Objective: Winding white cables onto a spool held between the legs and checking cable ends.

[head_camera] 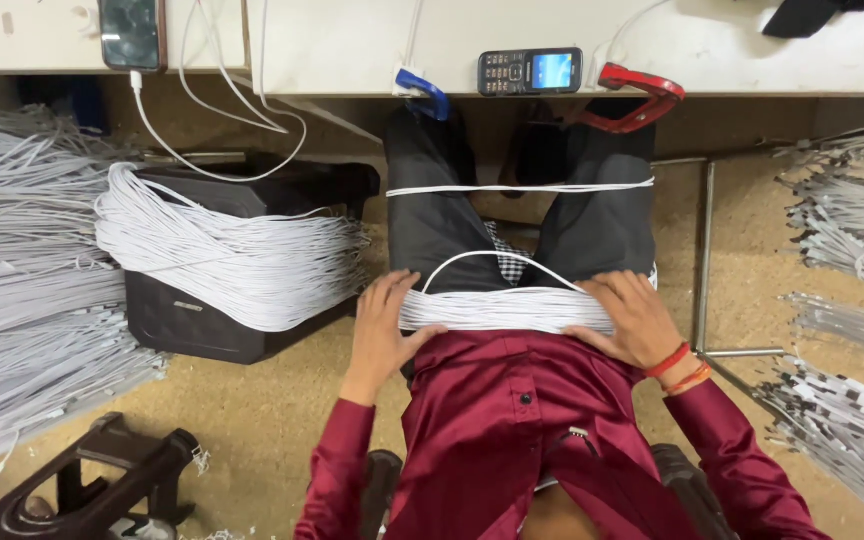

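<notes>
Two hands [382, 325] (lap) flank cables [507, 308]; sawdust floor [282, 420]

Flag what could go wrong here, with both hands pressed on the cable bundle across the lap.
1. The white cable bundle lies loose under the left hand and right hand; one strand arches free above it and could snag or slip out.
2. The taut strands stretched between the blue clamp and red clamp cross the knees; a leg shift might pull them off.
</notes>
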